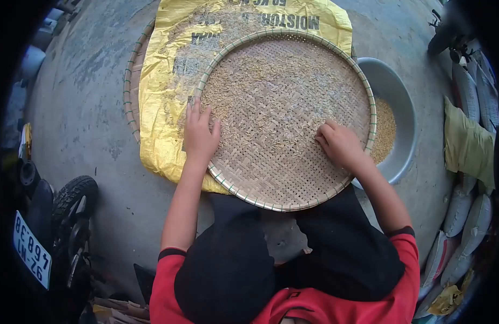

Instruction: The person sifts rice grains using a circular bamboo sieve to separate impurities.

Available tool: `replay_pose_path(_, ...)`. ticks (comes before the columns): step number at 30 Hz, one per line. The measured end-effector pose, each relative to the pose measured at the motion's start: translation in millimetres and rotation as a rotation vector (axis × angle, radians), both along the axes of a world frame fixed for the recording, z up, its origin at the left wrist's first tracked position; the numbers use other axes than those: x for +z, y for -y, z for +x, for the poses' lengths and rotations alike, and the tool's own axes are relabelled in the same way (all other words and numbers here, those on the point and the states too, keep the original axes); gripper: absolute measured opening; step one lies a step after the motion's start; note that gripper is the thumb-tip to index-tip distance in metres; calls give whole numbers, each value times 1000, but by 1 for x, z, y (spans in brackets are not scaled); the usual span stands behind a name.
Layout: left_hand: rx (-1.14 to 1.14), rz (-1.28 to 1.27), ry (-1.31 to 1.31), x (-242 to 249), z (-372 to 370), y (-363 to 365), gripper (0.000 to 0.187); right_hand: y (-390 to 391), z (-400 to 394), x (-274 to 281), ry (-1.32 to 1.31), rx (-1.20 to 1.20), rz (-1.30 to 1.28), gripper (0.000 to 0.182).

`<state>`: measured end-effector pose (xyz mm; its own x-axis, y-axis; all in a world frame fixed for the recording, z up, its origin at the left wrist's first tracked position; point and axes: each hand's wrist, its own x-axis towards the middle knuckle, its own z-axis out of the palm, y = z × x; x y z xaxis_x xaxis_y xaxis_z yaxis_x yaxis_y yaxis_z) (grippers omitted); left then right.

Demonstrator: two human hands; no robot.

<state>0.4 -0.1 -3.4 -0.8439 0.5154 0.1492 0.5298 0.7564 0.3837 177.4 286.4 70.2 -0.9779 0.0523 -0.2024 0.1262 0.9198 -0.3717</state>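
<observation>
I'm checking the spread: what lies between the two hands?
In the head view, scattered grains on the woven tray lie between the left hand and right hand.

Red short-sleeved shirt [341, 311] with 2 black cuffs [402, 231], black trousers [228, 264], 2 bare hands [201, 136].

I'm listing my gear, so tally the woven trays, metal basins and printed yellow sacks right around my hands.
Woven trays: 2 (front tray; covered tray, mostly hidden beneath the yellow sack)
Metal basin: 1
Printed yellow sack: 1
Total: 4
</observation>
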Motion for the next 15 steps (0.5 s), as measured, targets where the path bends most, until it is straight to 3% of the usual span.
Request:
replay_pose_path(6,-3,3,2,-3,0,1,41,-1,6,4,-45,-28,24,13)
replay_pose_path(10,-3,-4,4,-3,0,1,41,-21,19,43,-184,-317,-131,12)
replay_pose_path(14,6,-4,9,0,0,1,41,-76,50,43,-306,-697,19,10)
replay_pose_path(15,6,-6,14,0,1,1,41,-93,60,37,-309,-693,18,10)
